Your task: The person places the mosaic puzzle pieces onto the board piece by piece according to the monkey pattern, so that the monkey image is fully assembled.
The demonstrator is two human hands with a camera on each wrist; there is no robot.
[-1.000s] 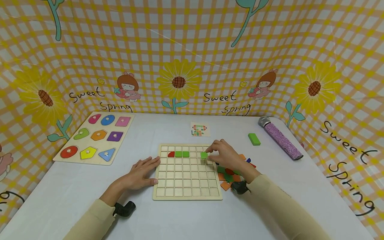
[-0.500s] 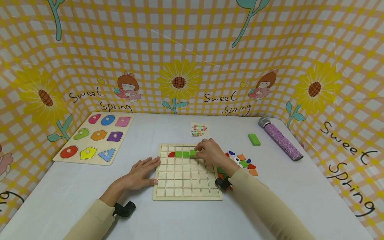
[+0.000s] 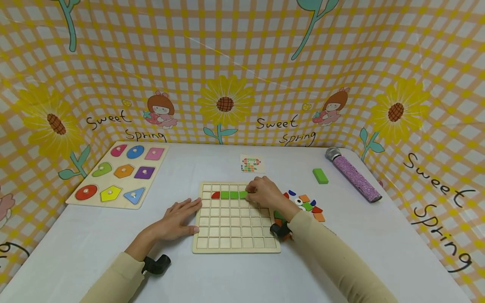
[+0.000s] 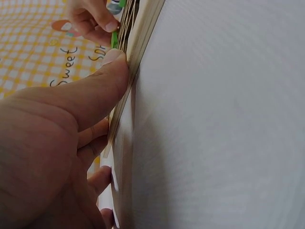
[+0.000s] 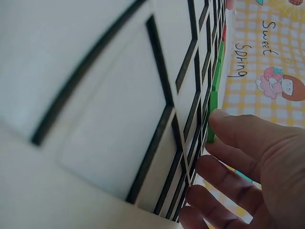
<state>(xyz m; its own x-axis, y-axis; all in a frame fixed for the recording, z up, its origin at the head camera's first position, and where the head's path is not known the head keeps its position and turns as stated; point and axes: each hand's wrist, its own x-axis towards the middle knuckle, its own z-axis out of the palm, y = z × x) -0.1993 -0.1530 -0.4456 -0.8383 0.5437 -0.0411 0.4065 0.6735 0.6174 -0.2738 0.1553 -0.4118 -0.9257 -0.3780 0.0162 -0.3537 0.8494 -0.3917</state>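
Observation:
A wooden grid board [image 3: 235, 243] lies in front of me. In its second row sit a red quarter-round tile [image 3: 215, 195] and two green square tiles [image 3: 229, 195], side by side. My right hand [image 3: 264, 192] pinches another green square tile [image 5: 213, 102] at the right end of that row, thumb on its near face in the right wrist view. My left hand [image 3: 177, 219] rests at the board's left edge with fingers extended; the left wrist view shows its thumb [image 4: 102, 78] against the edge.
Loose coloured tiles [image 3: 306, 205] lie right of the board, partly hidden by the right forearm. Behind it are a pattern card [image 3: 253, 163], a green block [image 3: 320, 176] and a purple glitter microphone [image 3: 354, 174]. A shape-knob puzzle [image 3: 130, 183] lies at the left.
My right hand has moved left over the board with the green tile, bringing it beside the other green tiles and lower into the row. The left hand has stayed put.

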